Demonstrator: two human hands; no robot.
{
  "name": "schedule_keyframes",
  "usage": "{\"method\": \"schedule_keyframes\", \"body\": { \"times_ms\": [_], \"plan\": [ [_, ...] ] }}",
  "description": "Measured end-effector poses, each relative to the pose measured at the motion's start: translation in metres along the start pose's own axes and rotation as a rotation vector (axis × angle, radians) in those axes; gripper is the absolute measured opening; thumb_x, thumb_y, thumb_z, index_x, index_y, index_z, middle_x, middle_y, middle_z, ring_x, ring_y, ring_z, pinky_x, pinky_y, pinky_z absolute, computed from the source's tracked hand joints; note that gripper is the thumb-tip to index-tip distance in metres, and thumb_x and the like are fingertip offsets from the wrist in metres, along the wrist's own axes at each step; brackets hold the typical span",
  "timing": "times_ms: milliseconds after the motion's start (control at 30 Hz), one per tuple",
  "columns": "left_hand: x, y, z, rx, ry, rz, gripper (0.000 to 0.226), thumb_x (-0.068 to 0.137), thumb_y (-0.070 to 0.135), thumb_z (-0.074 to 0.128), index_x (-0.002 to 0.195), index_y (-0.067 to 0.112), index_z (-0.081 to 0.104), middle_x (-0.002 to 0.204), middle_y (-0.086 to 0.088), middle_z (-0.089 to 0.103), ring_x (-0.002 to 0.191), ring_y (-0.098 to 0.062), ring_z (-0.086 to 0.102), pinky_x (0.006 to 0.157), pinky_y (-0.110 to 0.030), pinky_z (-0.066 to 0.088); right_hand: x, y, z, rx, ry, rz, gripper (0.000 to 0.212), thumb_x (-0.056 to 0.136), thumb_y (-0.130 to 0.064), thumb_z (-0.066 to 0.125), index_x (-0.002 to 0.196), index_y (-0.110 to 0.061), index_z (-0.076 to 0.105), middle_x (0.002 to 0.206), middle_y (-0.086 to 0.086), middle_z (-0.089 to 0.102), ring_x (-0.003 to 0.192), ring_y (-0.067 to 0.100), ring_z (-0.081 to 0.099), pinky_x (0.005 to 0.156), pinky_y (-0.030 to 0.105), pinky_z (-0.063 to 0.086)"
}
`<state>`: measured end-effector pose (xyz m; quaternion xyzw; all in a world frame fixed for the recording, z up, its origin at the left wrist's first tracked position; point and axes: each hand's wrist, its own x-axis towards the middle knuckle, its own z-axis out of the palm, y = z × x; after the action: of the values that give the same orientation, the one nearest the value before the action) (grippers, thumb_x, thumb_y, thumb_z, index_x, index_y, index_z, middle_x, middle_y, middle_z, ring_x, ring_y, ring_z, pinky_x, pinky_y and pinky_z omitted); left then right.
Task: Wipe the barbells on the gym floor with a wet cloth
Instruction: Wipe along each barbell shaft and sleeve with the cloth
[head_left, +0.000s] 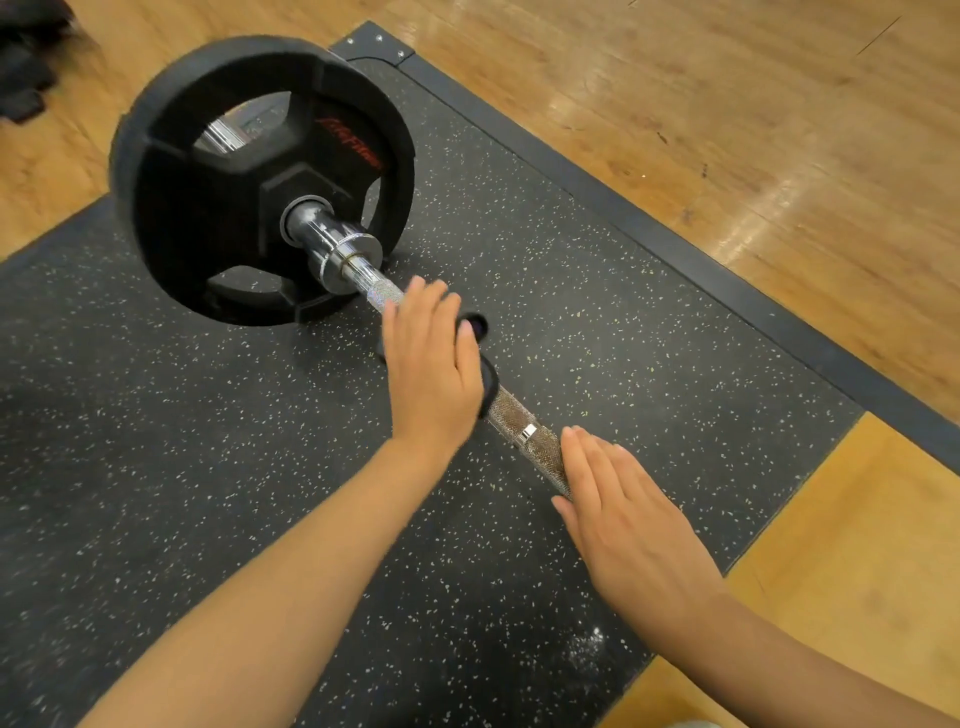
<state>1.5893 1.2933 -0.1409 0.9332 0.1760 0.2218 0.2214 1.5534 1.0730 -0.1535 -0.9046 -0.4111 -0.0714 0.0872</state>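
Note:
A barbell lies on a speckled black rubber mat (156, 415). Its knurled steel shaft (524, 431) runs diagonally from a black weight plate (218, 218) at upper left down to the lower right. My left hand (431, 369) lies flat over the shaft near the chrome collar (343, 249), fingers straight. A black piece of material (485, 387) peeks out from under it, wrapped at the bar; whether it is the cloth I cannot tell. My right hand (623, 525) rests flat on the shaft lower down, fingers straight and together.
A black metal frame (675, 249) borders the mat on the right. Beyond it is polished wooden floor (727, 104). A yellow wooden panel (857, 545) adjoins the mat at lower right. Dark objects (26, 62) sit at the top left corner. White dust (587, 649) marks the mat.

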Motion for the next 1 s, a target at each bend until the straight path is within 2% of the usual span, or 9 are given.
{"method": "schedule_keyframes", "body": {
  "times_ms": [100, 200, 300, 367, 433, 500, 700, 833, 1000],
  "plan": [
    [-0.030, 0.012, 0.001, -0.010, -0.032, 0.225, 0.035, 0.099, 0.018, 0.039, 0.114, -0.002, 0.064, 0.125, -0.014, 0.060, 0.129, -0.032, 0.049, 0.117, -0.051, 0.021, -0.001, -0.001, 0.001, 0.004, -0.012, 0.003, 0.054, 0.103, -0.029, 0.032, 0.142, 0.008, 0.041, 0.136, 0.025, 0.056, 0.121, 0.037, 0.060, 0.100, 0.049, 0.051],
    [-0.010, -0.002, -0.003, 0.036, -0.059, 0.355, 0.030, 0.097, 0.018, 0.043, 0.094, 0.002, 0.068, 0.104, -0.011, 0.066, 0.103, -0.027, 0.060, 0.115, -0.044, 0.028, -0.001, 0.000, 0.001, 0.006, -0.027, 0.004, 0.055, 0.104, -0.029, 0.032, 0.143, 0.008, 0.042, 0.137, 0.025, 0.056, 0.122, 0.037, 0.059, 0.100, 0.049, 0.051],
    [0.023, -0.018, -0.008, 0.079, -0.058, 0.234, 0.031, 0.096, 0.019, 0.042, 0.079, 0.004, 0.063, 0.089, -0.009, 0.063, 0.085, -0.029, 0.057, 0.100, -0.042, 0.038, -0.001, 0.000, 0.001, -0.001, -0.026, 0.011, 0.055, 0.104, -0.029, 0.034, 0.143, 0.008, 0.043, 0.136, 0.024, 0.056, 0.122, 0.038, 0.059, 0.100, 0.049, 0.051],
    [0.035, -0.019, -0.009, 0.082, -0.009, 0.067, 0.033, 0.096, 0.019, 0.040, 0.078, 0.002, 0.063, 0.091, -0.010, 0.063, 0.087, -0.032, 0.057, 0.093, -0.045, 0.041, -0.001, -0.001, 0.000, -0.012, -0.028, 0.007, 0.055, 0.104, -0.029, 0.033, 0.143, 0.009, 0.043, 0.136, 0.024, 0.056, 0.122, 0.038, 0.058, 0.100, 0.049, 0.051],
    [0.027, -0.013, -0.004, 0.073, 0.017, 0.014, 0.031, 0.096, 0.018, 0.041, 0.087, 0.002, 0.066, 0.103, -0.011, 0.063, 0.106, -0.033, 0.057, 0.106, -0.051, 0.034, -0.001, -0.001, -0.001, -0.018, -0.026, 0.005, 0.055, 0.104, -0.029, 0.033, 0.143, 0.008, 0.042, 0.137, 0.025, 0.055, 0.123, 0.038, 0.058, 0.101, 0.049, 0.050],
    [0.008, -0.006, -0.001, 0.053, 0.003, 0.104, 0.029, 0.096, 0.017, 0.043, 0.095, 0.002, 0.067, 0.110, -0.009, 0.063, 0.118, -0.029, 0.054, 0.117, -0.048, 0.022, -0.001, -0.001, -0.001, -0.022, -0.020, 0.003, 0.055, 0.104, -0.028, 0.032, 0.144, 0.007, 0.041, 0.139, 0.025, 0.054, 0.125, 0.038, 0.056, 0.102, 0.049, 0.049],
    [-0.011, 0.000, 0.001, 0.038, -0.030, 0.410, 0.029, 0.096, 0.018, 0.044, 0.085, 0.004, 0.067, 0.093, -0.008, 0.066, 0.094, -0.026, 0.061, 0.112, -0.044, 0.034, -0.001, -0.002, -0.002, -0.021, -0.017, -0.017, 0.054, 0.104, -0.028, 0.031, 0.149, 0.001, 0.034, 0.144, 0.022, 0.050, 0.130, 0.037, 0.053, 0.105, 0.049, 0.047],
    [0.018, -0.017, -0.003, 0.082, -0.054, 0.294, 0.034, 0.095, 0.022, 0.039, 0.072, 0.006, 0.059, 0.077, -0.006, 0.058, 0.075, -0.027, 0.053, 0.104, -0.041, 0.036, -0.003, 0.001, -0.005, -0.022, -0.024, -0.023, 0.054, 0.104, -0.028, 0.031, 0.149, 0.000, 0.038, 0.147, 0.019, 0.048, 0.133, 0.035, 0.051, 0.107, 0.048, 0.046],
    [0.028, -0.019, -0.004, 0.107, -0.037, 0.130, 0.036, 0.094, 0.025, 0.037, 0.074, 0.006, 0.059, 0.082, -0.006, 0.059, 0.084, -0.025, 0.054, 0.112, -0.043, 0.028, -0.005, 0.003, -0.004, -0.025, -0.038, -0.043, 0.054, 0.103, -0.026, 0.032, 0.152, -0.001, 0.033, 0.152, 0.017, 0.043, 0.138, 0.033, 0.046, 0.111, 0.047, 0.028]
  ]
}}
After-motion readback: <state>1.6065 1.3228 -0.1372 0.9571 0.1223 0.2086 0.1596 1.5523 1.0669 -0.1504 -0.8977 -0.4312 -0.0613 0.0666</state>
